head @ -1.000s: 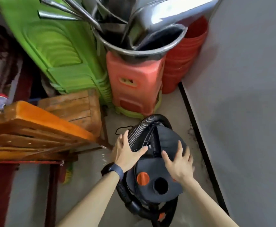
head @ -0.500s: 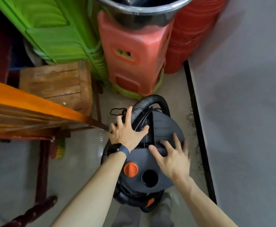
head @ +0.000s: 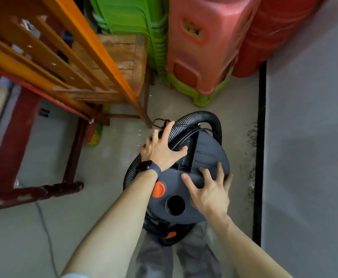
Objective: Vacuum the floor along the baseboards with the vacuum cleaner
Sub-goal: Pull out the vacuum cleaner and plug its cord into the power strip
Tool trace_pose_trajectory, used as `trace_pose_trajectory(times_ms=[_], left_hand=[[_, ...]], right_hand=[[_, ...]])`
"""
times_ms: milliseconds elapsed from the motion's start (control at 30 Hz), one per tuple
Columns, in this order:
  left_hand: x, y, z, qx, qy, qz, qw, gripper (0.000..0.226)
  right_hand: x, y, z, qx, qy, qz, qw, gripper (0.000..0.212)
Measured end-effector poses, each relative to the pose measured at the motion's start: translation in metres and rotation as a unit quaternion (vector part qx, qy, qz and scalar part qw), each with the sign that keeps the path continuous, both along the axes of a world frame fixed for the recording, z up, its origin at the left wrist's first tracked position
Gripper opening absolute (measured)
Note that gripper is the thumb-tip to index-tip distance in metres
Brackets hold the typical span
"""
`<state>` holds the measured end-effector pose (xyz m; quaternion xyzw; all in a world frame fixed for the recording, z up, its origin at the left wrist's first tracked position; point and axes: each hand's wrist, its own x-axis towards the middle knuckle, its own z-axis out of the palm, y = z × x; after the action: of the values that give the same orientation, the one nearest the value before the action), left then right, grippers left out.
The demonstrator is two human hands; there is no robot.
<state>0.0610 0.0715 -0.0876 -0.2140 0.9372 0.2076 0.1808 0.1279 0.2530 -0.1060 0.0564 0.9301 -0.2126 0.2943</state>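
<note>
Because no nozzle is seen at the floor and the hose is coiled on the machine, the step in hand is judged to be setting up, not yet cleaning. The smooth grey wall (head: 308, 157) is met at its foot by a narrow black baseboard (head: 261, 157), beside which the pale, matt floor (head: 103, 197) is speckled with dark grime. Moulded plastic is crowded at the far end: glossy red stools (head: 204, 57) and ribbed green chairs (head: 132, 21), with a slatted orange wooden frame (head: 101, 51) on the left.

The vacuum cleaner (head: 210, 153), a rounded dark grey plastic canister, is stood on the floor near the baseboard, between the person's legs and the stools. A ribbed, flexible hose (head: 194, 116) is looped over its back and down its left side.

The left hand (head: 160, 149) is laid over hose and lid with fingers spread and straight; nothing is gripped. The right hand (head: 210, 193) is pressed flat on the lid's right edge, fingers likewise splayed. A round orange knob (head: 158, 189) and an open circular port (head: 175, 204) are shown on the front. Next, the hose would probably need to be uncoiled and seated in that port.
</note>
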Motion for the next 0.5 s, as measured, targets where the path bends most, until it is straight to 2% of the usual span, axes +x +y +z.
trace_pose_trajectory(times_ms=[267, 433, 500], left_hand=[[0.087, -0.017, 0.000, 0.003, 0.006, 0.007, 1.000, 0.088], [0.144, -0.054, -0.001, 0.001, 0.006, 0.014, 1.000, 0.087], [0.168, -0.076, 0.001, -0.005, 0.008, 0.010, 1.000, 0.087]], right_hand=[[0.086, -0.016, 0.001, 0.012, 0.002, 0.015, 1.000, 0.104], [0.141, -0.053, 0.005, -0.016, -0.008, 0.000, 1.000, 0.105], [0.166, -0.074, 0.010, -0.016, -0.023, 0.003, 1.000, 0.096]])
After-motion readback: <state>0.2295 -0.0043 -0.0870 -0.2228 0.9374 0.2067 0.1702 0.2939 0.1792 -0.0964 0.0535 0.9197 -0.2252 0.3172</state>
